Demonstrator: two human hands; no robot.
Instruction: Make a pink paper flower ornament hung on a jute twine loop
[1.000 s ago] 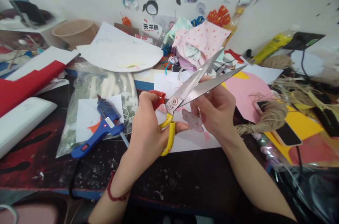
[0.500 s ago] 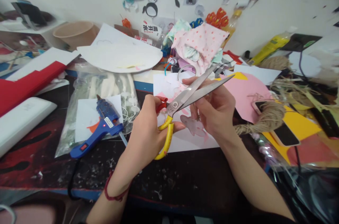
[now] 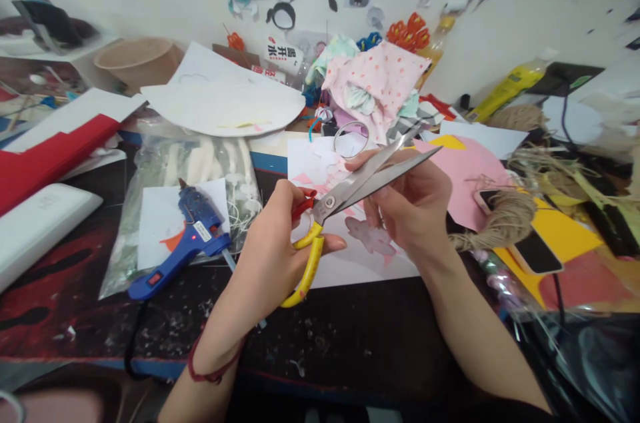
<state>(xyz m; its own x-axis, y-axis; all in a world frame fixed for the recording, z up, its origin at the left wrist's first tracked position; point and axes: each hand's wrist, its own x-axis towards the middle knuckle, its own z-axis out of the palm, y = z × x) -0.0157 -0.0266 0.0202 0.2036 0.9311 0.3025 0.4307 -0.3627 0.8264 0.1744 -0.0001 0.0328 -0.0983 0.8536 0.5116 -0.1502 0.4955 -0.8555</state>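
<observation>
My left hand (image 3: 273,246) is closed around the handles of a pair of scissors (image 3: 327,202), one grip yellow and one red. The slightly parted metal blades point up and to the right, across my right hand (image 3: 413,200). That hand has its thumb and fingers drawn together behind the blades; whatever they pinch is hidden. Just below its fingers shows a greyish-pink paper cutout (image 3: 370,235) with a wavy edge; whether it hangs from them or rests on the sheet, I cannot tell. Beneath is a white paper sheet (image 3: 340,271) with pink scraps (image 3: 333,173).
A blue glue gun (image 3: 185,246), its red light on, lies left on a plastic bag (image 3: 125,243). Behind are a white disc (image 3: 225,106), a tape ring (image 3: 350,138) and polka-dot cloth (image 3: 380,80). At right lie twine (image 3: 505,223), a phone (image 3: 537,253) and coloured paper (image 3: 465,173).
The gap between the scissor blades looks a little narrower, and the yellow handle has shifted slightly down and left. My right hand has moved slightly right. Both hands keep their holds.
</observation>
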